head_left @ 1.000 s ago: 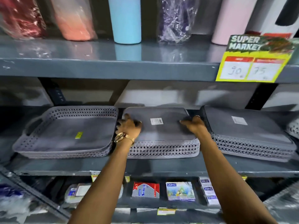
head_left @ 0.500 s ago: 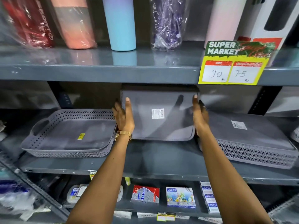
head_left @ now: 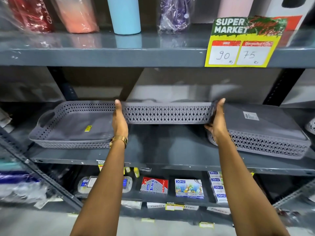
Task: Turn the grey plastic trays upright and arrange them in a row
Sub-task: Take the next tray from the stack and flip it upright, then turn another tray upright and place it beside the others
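Starting at the left of the middle shelf, I see the left tray already sitting open side up, flat on the shelf with a small yellow sticker on its floor and a handle cut-out at its left end. Just beside its right end is my left hand, fingers straight and pressed flat against the left end of the middle tray, thumb tucked under; a gold watch sits on that wrist. The middle tray is held in the air, clear of the shelf, its perforated long wall facing me and close to level, so I cannot tell whether its open side is up. I judge it to be mid-turn or about to be set down. My right hand clamps the tray's right end the same way, fingers extended up the wall, palm pushing inward. Right of that hand lies the right tray, still upside down, its smooth base with a white label facing up, its near corner touching or just behind my right wrist. Next I would need to lower the held tray straight into the bare gap between its neighbours, open side up, front edge in line with the left tray, without bumping either one, then deal with the right tray.
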Demonstrator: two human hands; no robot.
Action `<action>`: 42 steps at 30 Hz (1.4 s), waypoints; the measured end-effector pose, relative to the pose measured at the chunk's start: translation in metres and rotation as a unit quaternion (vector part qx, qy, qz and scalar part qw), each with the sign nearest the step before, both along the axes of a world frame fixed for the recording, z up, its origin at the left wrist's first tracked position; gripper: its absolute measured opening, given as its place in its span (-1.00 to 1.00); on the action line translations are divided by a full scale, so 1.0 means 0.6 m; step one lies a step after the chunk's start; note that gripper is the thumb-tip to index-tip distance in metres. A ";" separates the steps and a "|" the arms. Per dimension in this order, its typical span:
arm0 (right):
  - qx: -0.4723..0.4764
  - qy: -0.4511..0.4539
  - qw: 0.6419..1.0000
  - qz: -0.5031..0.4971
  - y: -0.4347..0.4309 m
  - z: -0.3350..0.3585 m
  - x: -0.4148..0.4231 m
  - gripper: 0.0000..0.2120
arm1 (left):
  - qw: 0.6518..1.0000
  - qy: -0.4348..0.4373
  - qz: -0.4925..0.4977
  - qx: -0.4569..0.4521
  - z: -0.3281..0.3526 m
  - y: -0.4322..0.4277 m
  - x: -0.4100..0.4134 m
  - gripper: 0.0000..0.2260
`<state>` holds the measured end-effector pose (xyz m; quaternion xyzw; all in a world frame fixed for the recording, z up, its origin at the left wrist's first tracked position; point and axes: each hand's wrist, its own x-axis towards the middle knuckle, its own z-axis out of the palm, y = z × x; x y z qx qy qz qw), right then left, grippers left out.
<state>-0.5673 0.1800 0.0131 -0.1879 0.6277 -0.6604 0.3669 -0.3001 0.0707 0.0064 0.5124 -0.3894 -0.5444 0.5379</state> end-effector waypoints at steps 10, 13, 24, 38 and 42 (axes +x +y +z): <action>0.190 0.163 0.968 0.024 0.004 -0.038 0.028 -0.41 | 0.965 -0.247 -0.084 0.015 -0.033 0.028 0.023 -0.61; 0.243 0.206 0.946 0.055 0.007 -0.041 0.037 -0.47 | 0.949 -0.305 -0.083 0.014 -0.038 0.040 0.017 -0.57; 0.188 0.272 0.940 0.080 0.045 -0.002 0.007 -0.60 | 0.847 -0.522 -0.032 -0.093 -0.028 0.127 -0.064 -0.23; 0.247 0.339 0.908 -0.006 0.153 0.013 -0.348 -0.51 | 0.814 -0.467 -0.297 -0.175 0.004 0.153 -0.487 -0.38; 0.382 0.324 0.866 -0.004 0.167 -0.003 -0.431 -0.20 | 0.811 -0.490 -0.305 -0.094 -0.028 0.115 -0.535 -0.20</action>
